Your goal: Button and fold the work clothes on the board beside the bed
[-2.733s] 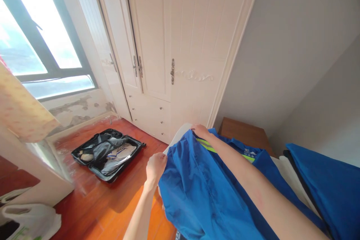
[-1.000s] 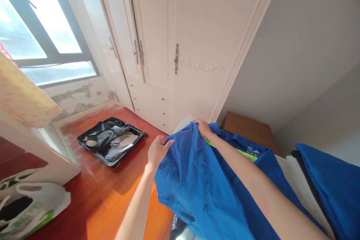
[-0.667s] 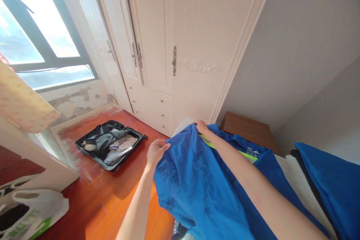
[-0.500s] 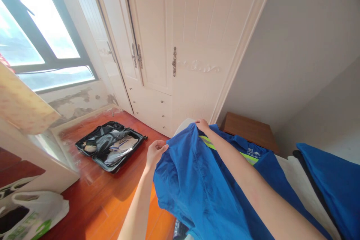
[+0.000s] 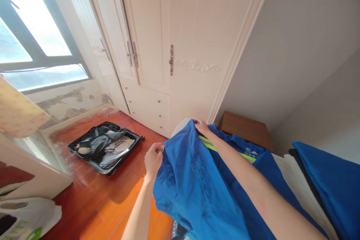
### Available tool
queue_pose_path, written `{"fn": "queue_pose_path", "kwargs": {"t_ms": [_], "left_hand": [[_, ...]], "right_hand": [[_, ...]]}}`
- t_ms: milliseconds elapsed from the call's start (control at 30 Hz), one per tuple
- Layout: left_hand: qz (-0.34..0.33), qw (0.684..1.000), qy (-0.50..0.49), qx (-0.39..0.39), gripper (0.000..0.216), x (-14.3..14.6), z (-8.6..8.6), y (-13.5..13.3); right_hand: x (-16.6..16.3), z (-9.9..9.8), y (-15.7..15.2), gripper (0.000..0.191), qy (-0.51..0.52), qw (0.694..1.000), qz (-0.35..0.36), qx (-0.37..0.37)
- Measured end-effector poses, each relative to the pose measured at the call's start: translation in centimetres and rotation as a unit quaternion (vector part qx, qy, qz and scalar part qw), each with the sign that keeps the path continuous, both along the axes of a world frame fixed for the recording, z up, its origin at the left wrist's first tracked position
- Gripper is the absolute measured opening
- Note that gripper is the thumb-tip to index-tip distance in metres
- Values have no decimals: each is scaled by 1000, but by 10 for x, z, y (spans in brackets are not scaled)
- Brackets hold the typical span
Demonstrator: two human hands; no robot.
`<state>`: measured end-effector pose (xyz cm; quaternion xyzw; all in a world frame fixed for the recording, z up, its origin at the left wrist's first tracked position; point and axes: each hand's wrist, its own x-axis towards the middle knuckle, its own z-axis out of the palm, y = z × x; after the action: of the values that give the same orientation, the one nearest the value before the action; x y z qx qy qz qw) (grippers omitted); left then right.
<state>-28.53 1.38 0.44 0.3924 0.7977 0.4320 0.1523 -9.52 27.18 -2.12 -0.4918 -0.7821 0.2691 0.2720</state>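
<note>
A bright blue garment (image 5: 194,187) with a yellow-green stripe (image 5: 209,143) lies spread over the corner of a white bed (image 5: 295,187). My left hand (image 5: 153,159) is closed, pinching the garment's left edge out over the floor. At the far corner of the cloth, my right hand (image 5: 201,125) grips the top edge with its fingers curled. My right forearm lies across the garment.
An open black suitcase (image 5: 105,149) with clothes in it lies on the orange wooden floor. White wardrobe doors (image 5: 171,45) stand behind. A brown bedside cabinet (image 5: 244,129) sits past the bed. A second blue garment (image 5: 329,180) lies at right. A white plastic bag (image 5: 28,217) is at lower left.
My left hand was open beside the cloth's edge a second ago and has since closed on it. The right hand has kept its hold at the far corner. The view shifted slightly.
</note>
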Motion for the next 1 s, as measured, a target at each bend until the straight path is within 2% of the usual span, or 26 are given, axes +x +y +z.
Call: {"fn": "queue_pose_path", "kwargs": {"t_ms": [200,333,533,733,867,1000], "left_hand": [[-12,999,43,-6,24,3,1,-1],[-19,998,56,-16,23,4,3,-3],[-22,996,74,-36,24,7,7,-4],[-30,993,106,-45,27,7,5,-4],[-30,991,125,-44,27,7,3,-4],[-34,987,151,-41,27,11,5,-5]], "right_hand": [[27,7,-32,59,-42,992,64,105],[52,15,-45,52,-104,980,55,161],[72,6,-38,52,-220,967,31,128],[71,-3,-29,59,-267,956,26,121],[72,-2,-27,59,-273,954,28,118],[69,9,-31,53,-267,956,18,121]]}}
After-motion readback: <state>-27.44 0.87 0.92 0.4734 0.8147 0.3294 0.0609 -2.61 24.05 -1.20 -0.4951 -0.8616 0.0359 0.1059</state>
